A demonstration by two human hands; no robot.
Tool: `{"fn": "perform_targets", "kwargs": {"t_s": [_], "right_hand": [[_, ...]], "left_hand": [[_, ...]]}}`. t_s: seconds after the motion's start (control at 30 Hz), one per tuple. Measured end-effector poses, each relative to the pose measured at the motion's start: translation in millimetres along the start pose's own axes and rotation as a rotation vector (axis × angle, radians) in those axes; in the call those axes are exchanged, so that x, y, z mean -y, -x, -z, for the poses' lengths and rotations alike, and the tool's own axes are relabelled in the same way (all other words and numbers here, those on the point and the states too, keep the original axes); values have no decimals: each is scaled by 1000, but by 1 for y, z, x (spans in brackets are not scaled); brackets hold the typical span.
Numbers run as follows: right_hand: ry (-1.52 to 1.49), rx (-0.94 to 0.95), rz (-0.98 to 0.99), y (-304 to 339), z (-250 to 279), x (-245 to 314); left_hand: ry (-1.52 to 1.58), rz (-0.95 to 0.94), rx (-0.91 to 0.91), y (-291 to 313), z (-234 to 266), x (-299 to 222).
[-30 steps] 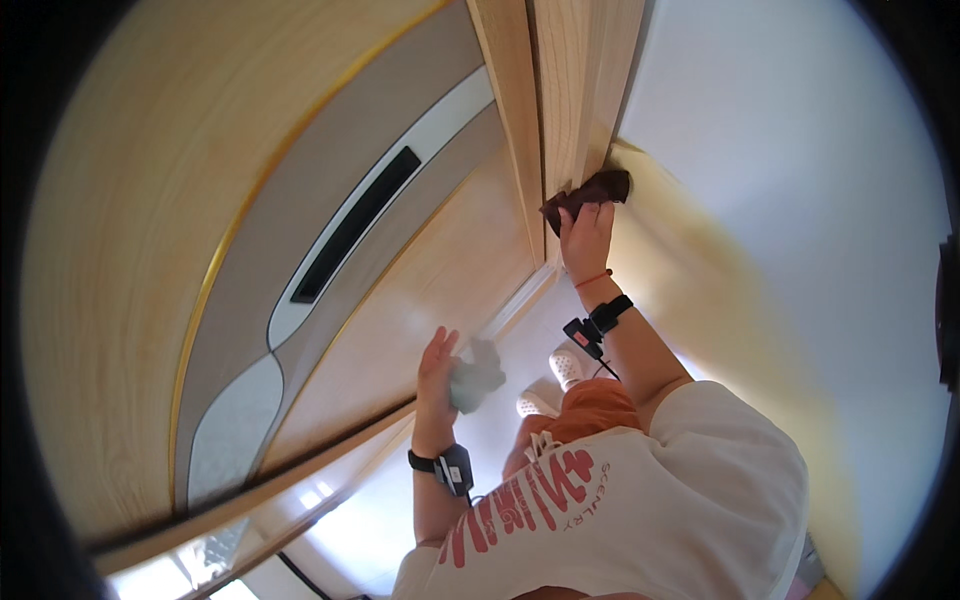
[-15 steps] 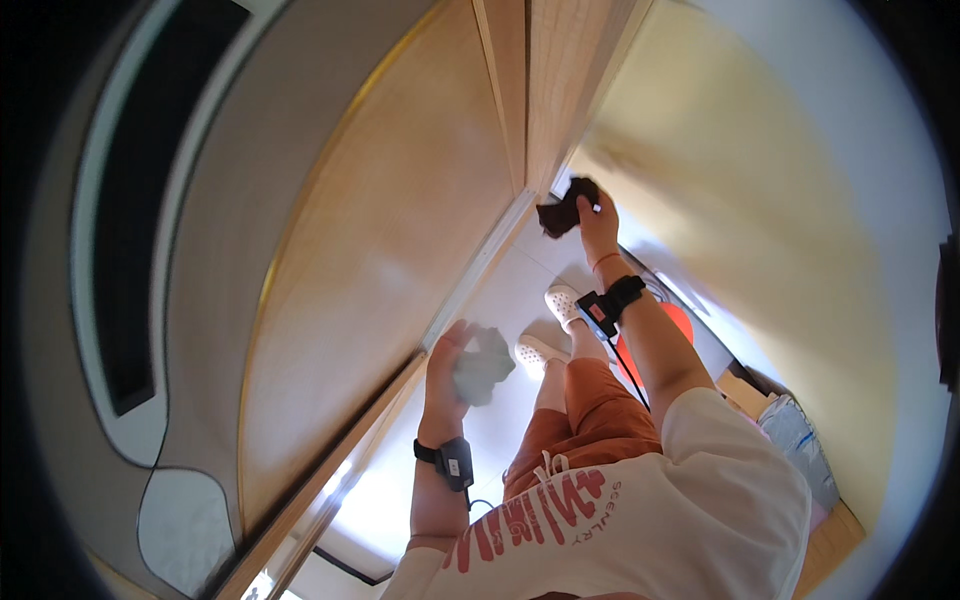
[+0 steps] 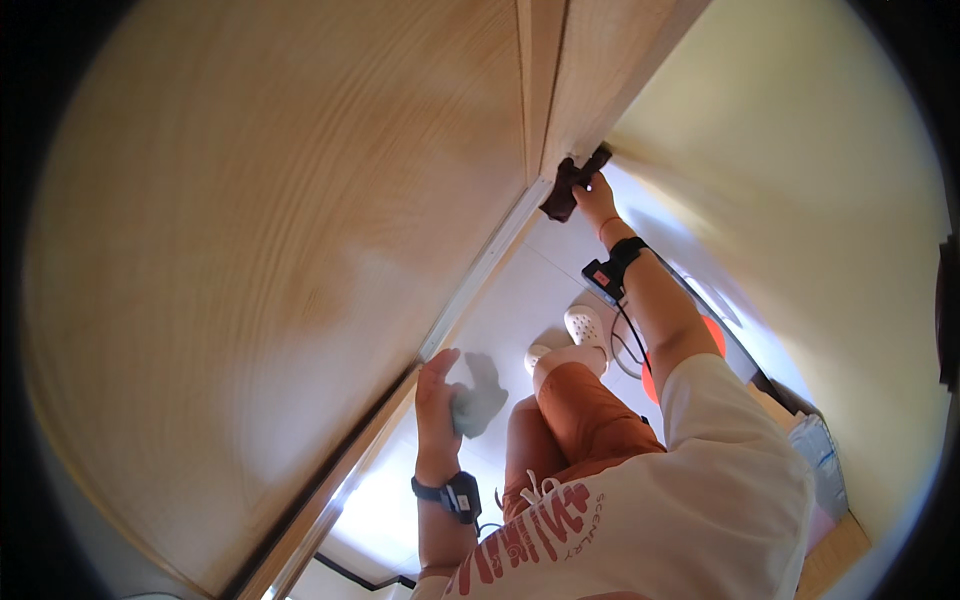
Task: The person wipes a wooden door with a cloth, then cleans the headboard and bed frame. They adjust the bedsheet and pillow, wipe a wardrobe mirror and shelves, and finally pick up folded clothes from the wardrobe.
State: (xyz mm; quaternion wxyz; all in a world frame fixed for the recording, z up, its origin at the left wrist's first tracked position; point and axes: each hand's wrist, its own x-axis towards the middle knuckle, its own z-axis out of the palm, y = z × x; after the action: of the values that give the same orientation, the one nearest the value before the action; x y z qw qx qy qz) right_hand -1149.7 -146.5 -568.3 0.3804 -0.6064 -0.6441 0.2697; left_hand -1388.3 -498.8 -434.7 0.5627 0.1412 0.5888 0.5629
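Observation:
My right hand (image 3: 598,203) reaches far out and grips a crumpled dark brown cloth (image 3: 562,192). The cloth lies at the foot of a light wooden frame (image 3: 605,75), where it meets the yellowish wall, and seems to touch it. Lower and to the left, my left hand (image 3: 436,405) is beside the edge of a large wooden panel (image 3: 290,230), holding a limp pale grey-green cloth (image 3: 481,396) on its palm side. The left fingertips point up near the panel's edge; part of the grip is hidden.
A pale metal-like strip (image 3: 487,262) runs along the panel's edge. To the right stand the yellowish wall (image 3: 800,220), a red round thing (image 3: 650,380) partly behind my arm, and a plastic-wrapped bundle (image 3: 818,455) by a cardboard box (image 3: 838,550). My feet in light clogs (image 3: 584,326) stand on tiles.
My right hand has moved the brown cloth up against the wooden frame's foot. My left hand has dropped slightly. The view has shifted, so the wooden panel fills more of the left side.

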Motion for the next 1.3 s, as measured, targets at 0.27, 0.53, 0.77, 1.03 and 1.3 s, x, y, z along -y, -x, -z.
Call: {"fn": "perform_targets", "kwargs": {"t_s": [0.27, 0.53, 0.77, 1.03, 1.3], "right_hand": [[-502, 126, -271, 25, -14, 41], [-664, 227, -457, 37, 27, 74], [-779, 212, -504, 81, 67, 123], [-109, 83, 83, 86, 81, 215], [140, -59, -15, 24, 73, 117]], "left_hand": [[156, -93, -42, 20, 57, 13], [-59, -198, -28, 31, 51, -2], [121, -98, -72, 26, 68, -15], [244, 98, -307, 6, 103, -26], [171, 113, -311, -3, 91, -33]]}}
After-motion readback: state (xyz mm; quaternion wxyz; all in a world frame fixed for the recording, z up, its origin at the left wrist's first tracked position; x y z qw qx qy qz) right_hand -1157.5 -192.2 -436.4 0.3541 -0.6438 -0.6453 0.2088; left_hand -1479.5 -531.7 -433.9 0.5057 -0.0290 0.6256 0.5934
